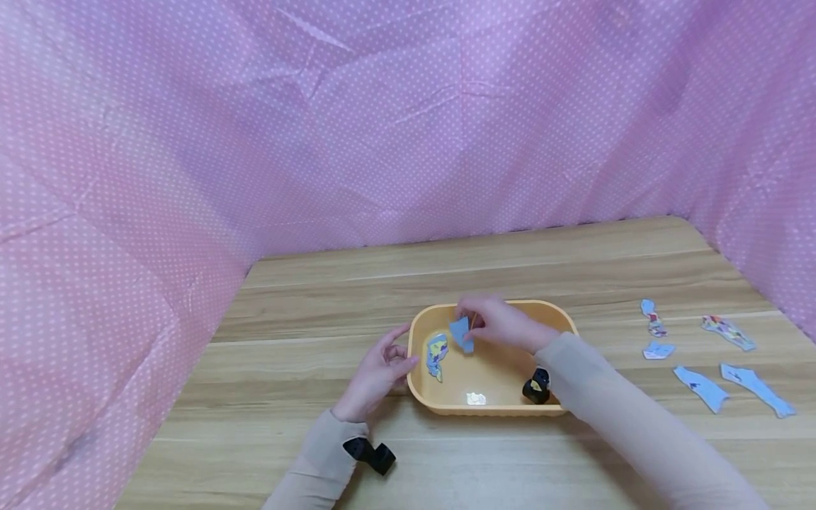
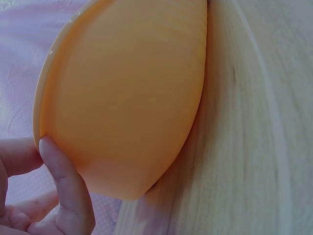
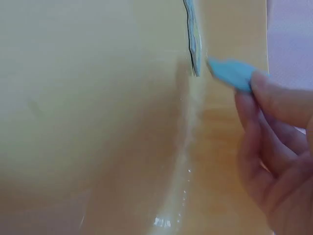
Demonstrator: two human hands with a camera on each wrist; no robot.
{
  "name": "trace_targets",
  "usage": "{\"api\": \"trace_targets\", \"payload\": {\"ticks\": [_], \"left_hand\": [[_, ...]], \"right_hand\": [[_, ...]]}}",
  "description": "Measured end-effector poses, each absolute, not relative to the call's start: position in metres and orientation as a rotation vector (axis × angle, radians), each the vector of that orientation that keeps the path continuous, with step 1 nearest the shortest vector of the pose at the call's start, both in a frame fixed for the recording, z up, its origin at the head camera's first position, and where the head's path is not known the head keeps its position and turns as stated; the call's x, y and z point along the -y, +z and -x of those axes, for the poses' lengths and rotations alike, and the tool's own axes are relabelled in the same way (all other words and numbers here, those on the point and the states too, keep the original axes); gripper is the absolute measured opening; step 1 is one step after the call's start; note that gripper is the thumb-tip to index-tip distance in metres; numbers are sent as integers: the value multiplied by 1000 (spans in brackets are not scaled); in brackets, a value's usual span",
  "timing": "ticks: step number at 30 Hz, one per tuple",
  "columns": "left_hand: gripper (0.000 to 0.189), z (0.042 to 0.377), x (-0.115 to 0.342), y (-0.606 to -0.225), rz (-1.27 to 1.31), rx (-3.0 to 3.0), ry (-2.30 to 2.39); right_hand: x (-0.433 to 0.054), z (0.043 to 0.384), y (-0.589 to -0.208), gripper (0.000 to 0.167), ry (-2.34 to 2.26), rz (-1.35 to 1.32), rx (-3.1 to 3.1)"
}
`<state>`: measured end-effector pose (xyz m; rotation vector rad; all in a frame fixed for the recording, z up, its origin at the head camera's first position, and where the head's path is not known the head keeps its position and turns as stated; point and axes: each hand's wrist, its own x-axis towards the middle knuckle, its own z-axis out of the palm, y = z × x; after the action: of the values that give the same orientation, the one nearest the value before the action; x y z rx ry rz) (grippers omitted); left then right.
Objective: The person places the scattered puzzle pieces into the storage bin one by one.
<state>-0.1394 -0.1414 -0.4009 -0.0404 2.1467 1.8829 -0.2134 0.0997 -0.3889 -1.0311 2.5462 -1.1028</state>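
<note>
A shallow orange plastic basin [image 1: 503, 372] stands on the wooden table in the head view. At its left end my left hand [image 1: 379, 375] pinches the rim, with a fingertip pressed to the outer wall [image 2: 122, 98] in the left wrist view. Over the back left of the basin, my right hand [image 1: 506, 326] holds a light blue paper cutout [image 1: 460, 334] between thumb and fingers. The right wrist view shows that blue cutout [image 3: 230, 73] raised off the basin floor. A yellow, purple and blue cutout [image 1: 436, 356] lies inside at the left.
On the table right of the basin lie several paper cutouts, among them a long blue strip [image 1: 757, 389], a wide blue piece [image 1: 701, 388], a small blue piece [image 1: 659, 350] and a colourful piece [image 1: 728, 331]. Pink dotted cloth [image 1: 395, 142] hangs round the table.
</note>
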Motion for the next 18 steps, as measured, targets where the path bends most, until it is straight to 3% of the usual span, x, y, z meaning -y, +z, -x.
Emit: {"api": "trace_targets", "payload": {"ticks": [9,18], "left_hand": [[60,140,141,-402,41,-2128,1892],[60,140,141,-404,32,-2110,1915]], "right_hand": [[-97,208,-390,21,-1059,848,-2449],[-97,210,-395,20,-1051,870,-2546]]}}
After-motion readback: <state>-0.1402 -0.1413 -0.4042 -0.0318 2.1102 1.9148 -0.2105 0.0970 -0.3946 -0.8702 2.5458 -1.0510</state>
